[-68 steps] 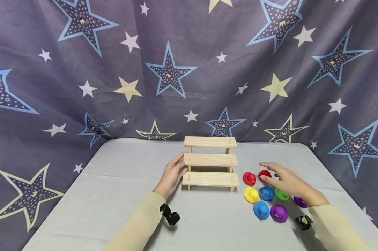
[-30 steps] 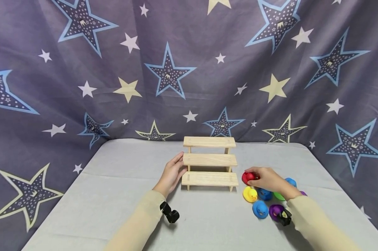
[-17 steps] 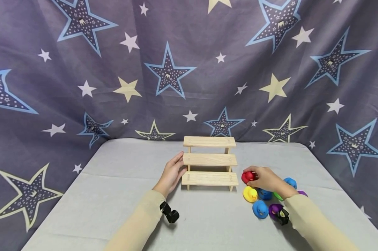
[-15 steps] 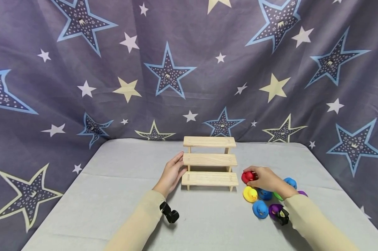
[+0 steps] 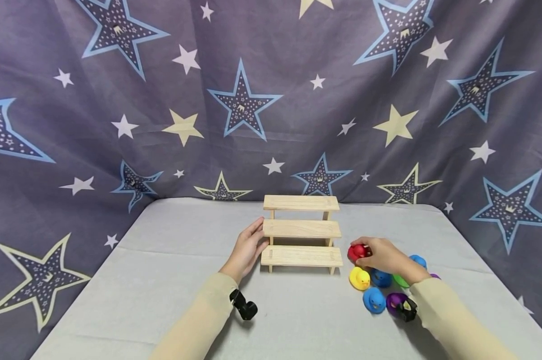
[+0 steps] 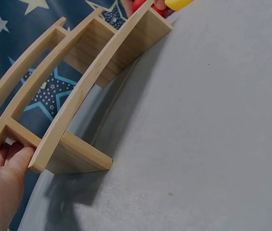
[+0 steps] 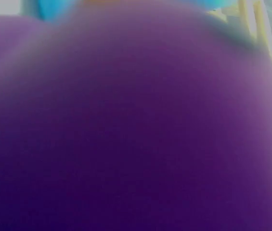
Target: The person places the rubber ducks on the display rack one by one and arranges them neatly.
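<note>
A pale wooden three-step stand [image 5: 301, 228] stands mid-table. My left hand [image 5: 245, 250] holds its left end; in the left wrist view the thumb and fingers [image 6: 18, 161] grip the side by the steps. Right of the stand, my right hand [image 5: 383, 255] has its thumb and index finger around a red rubber duck [image 5: 357, 253], which sits on the table. The other red duck is hidden by that hand. In front lie a yellow duck [image 5: 359, 278] and a blue duck [image 5: 374, 300]. A blurred purple duck [image 7: 136, 125] fills the right wrist view.
Under the right forearm are another blue duck [image 5: 381, 278], a partly covered green duck [image 5: 400, 281] and a purple duck [image 5: 393, 302] behind the wrist camera [image 5: 407, 310]. One more blue duck [image 5: 418, 260] lies beyond the wrist. A starry curtain [image 5: 271, 100] encloses the table.
From above the ducks with spread fingers, my right hand has moved left and closed on the red duck; over the last second it has stayed nearly still. The left hand has kept its place.
</note>
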Action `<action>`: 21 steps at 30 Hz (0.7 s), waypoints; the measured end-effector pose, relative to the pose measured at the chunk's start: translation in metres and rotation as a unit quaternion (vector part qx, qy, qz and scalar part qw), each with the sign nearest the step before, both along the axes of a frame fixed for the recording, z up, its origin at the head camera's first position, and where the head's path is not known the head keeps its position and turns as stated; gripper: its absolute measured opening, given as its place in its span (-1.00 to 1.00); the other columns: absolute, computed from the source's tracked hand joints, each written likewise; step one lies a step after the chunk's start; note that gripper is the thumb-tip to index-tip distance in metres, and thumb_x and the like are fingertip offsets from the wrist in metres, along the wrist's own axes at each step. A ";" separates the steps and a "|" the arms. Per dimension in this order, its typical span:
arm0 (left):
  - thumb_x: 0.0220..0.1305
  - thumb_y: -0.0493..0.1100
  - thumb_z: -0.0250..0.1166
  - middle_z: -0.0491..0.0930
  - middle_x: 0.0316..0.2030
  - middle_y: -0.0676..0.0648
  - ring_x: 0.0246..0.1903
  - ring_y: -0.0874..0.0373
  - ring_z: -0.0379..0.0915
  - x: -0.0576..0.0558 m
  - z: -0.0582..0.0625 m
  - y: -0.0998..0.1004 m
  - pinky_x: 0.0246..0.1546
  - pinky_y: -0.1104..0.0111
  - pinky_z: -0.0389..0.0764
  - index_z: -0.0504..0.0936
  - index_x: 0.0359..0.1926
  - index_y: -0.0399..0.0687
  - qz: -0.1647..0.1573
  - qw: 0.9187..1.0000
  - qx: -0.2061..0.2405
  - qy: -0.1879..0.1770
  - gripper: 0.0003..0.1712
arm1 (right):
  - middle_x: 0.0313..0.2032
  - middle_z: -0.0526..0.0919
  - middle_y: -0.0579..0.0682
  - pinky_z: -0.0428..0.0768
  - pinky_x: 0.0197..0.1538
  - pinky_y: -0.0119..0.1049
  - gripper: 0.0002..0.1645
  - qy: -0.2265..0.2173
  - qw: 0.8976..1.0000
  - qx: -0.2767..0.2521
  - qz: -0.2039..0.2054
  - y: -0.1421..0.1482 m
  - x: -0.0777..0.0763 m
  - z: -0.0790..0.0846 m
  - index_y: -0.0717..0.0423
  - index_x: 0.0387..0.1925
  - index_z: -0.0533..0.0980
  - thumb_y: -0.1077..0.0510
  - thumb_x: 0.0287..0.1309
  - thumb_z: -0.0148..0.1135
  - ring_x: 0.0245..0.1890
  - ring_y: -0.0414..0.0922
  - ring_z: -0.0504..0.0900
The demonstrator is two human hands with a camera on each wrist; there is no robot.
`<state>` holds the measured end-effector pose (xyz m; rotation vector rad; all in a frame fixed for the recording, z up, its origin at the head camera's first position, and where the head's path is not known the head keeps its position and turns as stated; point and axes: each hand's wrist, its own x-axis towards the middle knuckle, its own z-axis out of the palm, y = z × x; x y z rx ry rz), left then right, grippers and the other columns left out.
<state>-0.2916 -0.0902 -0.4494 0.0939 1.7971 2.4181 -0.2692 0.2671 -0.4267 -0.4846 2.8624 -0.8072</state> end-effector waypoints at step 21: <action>0.53 -0.36 -0.10 0.07 0.50 -0.27 0.47 -0.11 0.03 0.000 0.001 0.001 0.44 0.11 0.29 0.05 0.54 -0.27 0.000 1.000 0.002 0.000 -0.38 | -0.06 0.67 0.21 0.77 -0.06 0.04 -0.46 0.113 0.992 -0.047 0.035 -0.008 0.000 0.053 0.31 0.16 0.54 0.26 0.14 0.44 -0.08 0.12 0.68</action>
